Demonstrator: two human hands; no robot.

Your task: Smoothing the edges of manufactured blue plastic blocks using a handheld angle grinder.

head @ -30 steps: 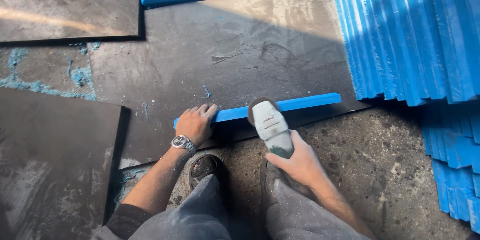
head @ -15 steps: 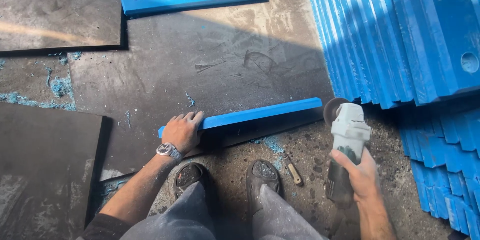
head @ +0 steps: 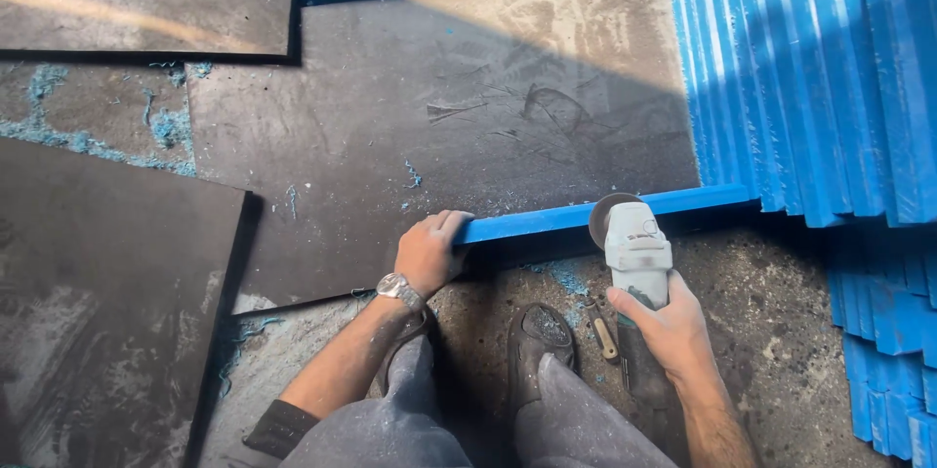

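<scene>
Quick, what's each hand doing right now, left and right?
Left hand: closed over the end of the blue plastic strip, holding it on edge.
Right hand: closed around the angle grinder, its disc at the strip.

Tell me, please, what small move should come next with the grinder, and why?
Probably ease the grinder along the blue bar toward the left hand. Its disc sits on the bar's edge near the right end, the right hand grips the body, and the left hand pins the bar's other end.

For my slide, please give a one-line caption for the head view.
Left hand steadies a blue bar standing on edge while the right hand holds an angle grinder against it.
</scene>
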